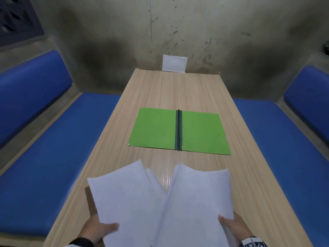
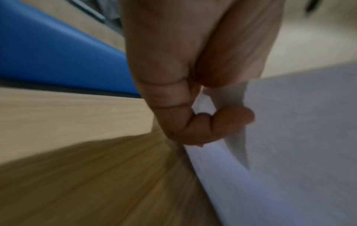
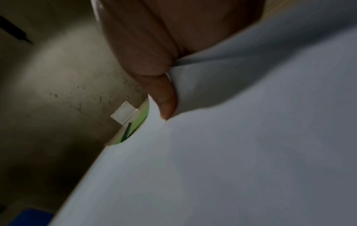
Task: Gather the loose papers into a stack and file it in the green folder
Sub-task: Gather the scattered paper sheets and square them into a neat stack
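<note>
White papers are lifted off the near end of the wooden table, fanned in two bunches. My left hand grips the left bunch, thumb on top; in the left wrist view its fingers curl round the paper edge. My right hand grips the right bunch at its lower right corner; in the right wrist view the thumb presses on the sheets. The green folder lies open and flat at mid-table beyond the papers, with a dark spine; a sliver of the folder shows in the right wrist view.
Blue padded benches run along the left and right of the table. A stained concrete wall closes the far end, with a white sheet leaning against it.
</note>
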The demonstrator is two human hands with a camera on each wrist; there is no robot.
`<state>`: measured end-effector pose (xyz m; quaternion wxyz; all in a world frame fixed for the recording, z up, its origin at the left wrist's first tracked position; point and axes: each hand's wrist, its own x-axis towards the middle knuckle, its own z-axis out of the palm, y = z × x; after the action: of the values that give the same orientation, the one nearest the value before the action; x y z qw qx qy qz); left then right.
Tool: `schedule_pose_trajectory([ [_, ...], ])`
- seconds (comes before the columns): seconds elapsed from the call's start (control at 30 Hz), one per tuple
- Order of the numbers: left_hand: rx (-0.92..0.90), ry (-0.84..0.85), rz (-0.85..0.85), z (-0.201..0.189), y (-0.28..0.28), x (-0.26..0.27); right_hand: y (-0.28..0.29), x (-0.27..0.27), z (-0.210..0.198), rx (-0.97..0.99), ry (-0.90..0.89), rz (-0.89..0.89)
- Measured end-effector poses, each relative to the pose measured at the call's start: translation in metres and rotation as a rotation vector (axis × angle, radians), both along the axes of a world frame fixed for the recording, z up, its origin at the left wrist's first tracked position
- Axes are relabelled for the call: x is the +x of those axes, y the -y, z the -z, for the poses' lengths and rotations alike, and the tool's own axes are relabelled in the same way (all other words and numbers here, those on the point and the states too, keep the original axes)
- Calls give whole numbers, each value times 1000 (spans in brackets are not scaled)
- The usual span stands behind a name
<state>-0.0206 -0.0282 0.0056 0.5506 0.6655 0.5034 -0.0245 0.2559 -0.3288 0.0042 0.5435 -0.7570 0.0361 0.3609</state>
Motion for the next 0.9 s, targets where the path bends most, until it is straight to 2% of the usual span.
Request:
schedule_pose_trajectory([
  [0.07,-5,-9,83,9,12,1,-2,1,5,6,-13,-18],
  [0.17,36,-152,9,22,21,10,0,9,14,47,-42,-75],
  [0.23,83,-304,-99,17,25,21,0,11,13,34,-38,-126],
  [0.3,143,-422,-82,7,28,30,2,11,17,-3,-22,-153],
  [0.37,197,-462,-63,1,28,38,5,10,24,-46,-34,-185],
  [0.43,213,-402,-90,0,30,46,2,6,17,-68,-55,-215],
  [0.53,191,-197,-196,7,31,54,-3,1,11,-104,-54,-226],
  [0.67,147,30,-344,-10,33,62,-1,1,20,-154,-8,-235],
  [0.83,323,241,-214,-75,18,73,3,2,26,-145,-19,-204],
  [0.9,274,417,-160,-114,12,74,3,4,27,-144,-7,-182],
])
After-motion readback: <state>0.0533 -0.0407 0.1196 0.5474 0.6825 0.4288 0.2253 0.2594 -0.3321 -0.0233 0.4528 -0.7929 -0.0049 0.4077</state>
